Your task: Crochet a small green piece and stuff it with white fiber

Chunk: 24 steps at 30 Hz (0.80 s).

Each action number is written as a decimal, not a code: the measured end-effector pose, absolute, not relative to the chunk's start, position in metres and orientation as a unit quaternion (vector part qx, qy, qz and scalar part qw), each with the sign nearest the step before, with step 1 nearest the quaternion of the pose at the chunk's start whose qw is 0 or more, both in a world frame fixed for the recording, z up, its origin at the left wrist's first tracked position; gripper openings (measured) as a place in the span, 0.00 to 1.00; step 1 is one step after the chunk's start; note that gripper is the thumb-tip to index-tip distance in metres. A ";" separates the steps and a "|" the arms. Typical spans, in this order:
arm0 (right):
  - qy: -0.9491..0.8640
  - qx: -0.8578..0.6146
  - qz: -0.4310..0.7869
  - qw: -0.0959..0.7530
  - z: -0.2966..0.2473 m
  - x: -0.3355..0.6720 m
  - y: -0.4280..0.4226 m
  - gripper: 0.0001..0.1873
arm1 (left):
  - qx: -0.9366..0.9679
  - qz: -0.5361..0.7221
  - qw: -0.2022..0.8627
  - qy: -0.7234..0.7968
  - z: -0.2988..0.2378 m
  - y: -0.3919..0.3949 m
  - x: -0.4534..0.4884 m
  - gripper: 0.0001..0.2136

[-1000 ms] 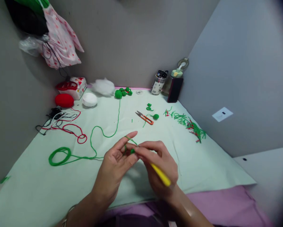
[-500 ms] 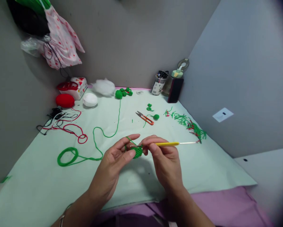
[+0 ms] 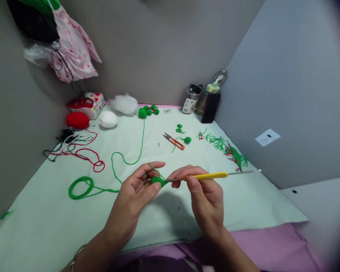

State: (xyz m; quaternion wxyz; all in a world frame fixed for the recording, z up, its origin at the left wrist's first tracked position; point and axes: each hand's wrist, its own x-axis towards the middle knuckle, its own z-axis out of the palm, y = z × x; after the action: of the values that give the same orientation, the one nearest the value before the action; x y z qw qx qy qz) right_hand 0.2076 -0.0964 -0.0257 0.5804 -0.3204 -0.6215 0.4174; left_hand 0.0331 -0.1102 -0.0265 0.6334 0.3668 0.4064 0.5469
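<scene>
My left hand (image 3: 135, 192) pinches a small green crochet piece (image 3: 159, 182) between thumb and fingers. Green yarn (image 3: 115, 163) runs over its raised index finger and back across the table to a green yarn ball (image 3: 142, 113). In my right hand (image 3: 205, 196) is a crochet hook (image 3: 212, 176) with a yellow handle and metal ends. Its left tip meets the right edge of the green piece, where a strand from the index finger also arrives. The exact loop at the tip is too small to make out.
Orange-handled thread snips (image 3: 174, 141) and a small green ball (image 3: 187, 140) lie beyond my hands. Yarn scraps (image 3: 226, 147) spread at right, near a phone (image 3: 211, 108) and pen cup (image 3: 190, 99). Red yarn (image 3: 77, 120), white yarn (image 3: 107, 119) and stuffing (image 3: 124, 104) sit back left.
My right hand and the hook have moved right, drawing the hook's tip to the piece's right edge. My left hand has shifted slightly left and tilted the green piece.
</scene>
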 end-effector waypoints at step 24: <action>-0.686 -0.336 0.264 0.589 -0.030 0.197 -0.098 0.14 | 0.279 0.559 0.681 0.382 -0.020 -0.112 0.045 0.21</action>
State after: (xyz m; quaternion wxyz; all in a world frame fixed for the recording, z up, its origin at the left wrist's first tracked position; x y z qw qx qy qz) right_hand 0.1973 -0.0981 -0.0305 0.5891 -0.3363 -0.6856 0.2642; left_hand 0.0452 -0.1124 -0.0204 0.6810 0.2789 0.3817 0.5593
